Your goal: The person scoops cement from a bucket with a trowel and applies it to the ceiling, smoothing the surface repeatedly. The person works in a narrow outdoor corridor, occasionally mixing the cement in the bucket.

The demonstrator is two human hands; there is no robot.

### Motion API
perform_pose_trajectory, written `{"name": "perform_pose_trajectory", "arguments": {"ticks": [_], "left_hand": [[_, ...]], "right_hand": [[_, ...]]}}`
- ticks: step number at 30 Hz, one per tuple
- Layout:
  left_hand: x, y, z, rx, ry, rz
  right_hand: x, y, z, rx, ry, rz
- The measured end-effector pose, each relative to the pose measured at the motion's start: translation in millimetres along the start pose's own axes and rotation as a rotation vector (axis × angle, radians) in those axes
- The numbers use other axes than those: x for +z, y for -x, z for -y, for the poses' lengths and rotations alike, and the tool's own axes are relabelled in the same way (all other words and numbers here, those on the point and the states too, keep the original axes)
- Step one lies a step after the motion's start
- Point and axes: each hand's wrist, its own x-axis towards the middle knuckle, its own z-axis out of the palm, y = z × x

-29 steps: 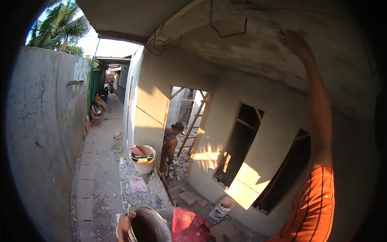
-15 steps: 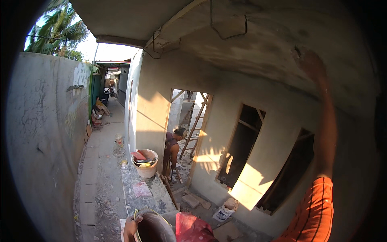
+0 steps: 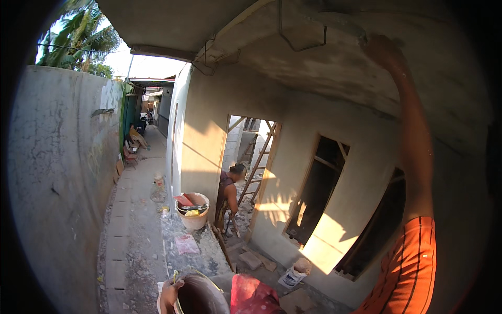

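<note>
My left hand (image 3: 170, 296) is closed on the rim of a bucket (image 3: 205, 291) at the lower edge, its thumb over the lip. The bucket's dark inside shows, its walls smeared pale. High at the upper right, my right hand (image 3: 385, 51) reaches up to the rough, blotchy grey ceiling (image 3: 293, 65). Its fingers are closed around something too dim and blurred to name, held against the ceiling surface. The right arm, in an orange sleeve with dark stripes, stretches almost straight up.
A second bucket (image 3: 192, 212) with tools stands on a ledge (image 3: 209, 252). Beyond it, a co-worker (image 3: 228, 193) bends in a doorway by a wooden ladder (image 3: 257, 165). A torn sack (image 3: 294, 273) lies below window openings. Bent metal rods (image 3: 303, 48) hang from the ceiling.
My right hand has moved left and a little upward along the ceiling. My left hand keeps hold of the bucket. The co-worker's head has shifted slightly, and the whole view has turned a little.
</note>
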Motion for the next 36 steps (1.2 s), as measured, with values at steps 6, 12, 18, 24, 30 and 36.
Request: {"name": "perform_pose_trajectory", "arguments": {"ticks": [6,12,18,24,30,36], "left_hand": [[0.2,5.0,0.6,-0.075,-0.004,0.034],[2.5,-3.3,5.6,0.008,-0.01,0.042],[2.5,10.0,-11.5,-0.065,-0.066,-0.007],[5.1,12.0,-0.8,-0.035,0.006,-0.02],[-3.2,8.9,20.0,0.034,0.047,-0.023],[-5.7,18.5,11.2,0.034,-0.018,-0.027]], "right_hand": [[21.4,39.2,-67.5,0.146,0.082,-0.171],[69.9,44.0,-61.5,-0.132,0.122,-0.405],[73.3,5.3,13.0,-0.022,-0.043,-0.2],[81.5,5.3,4.1,0.093,-0.24,-0.256],[90.7,2.9,-21.4,0.119,-0.368,-0.252],[102.7,-13.0,-73.2,0.058,-0.74,-0.209]]}}
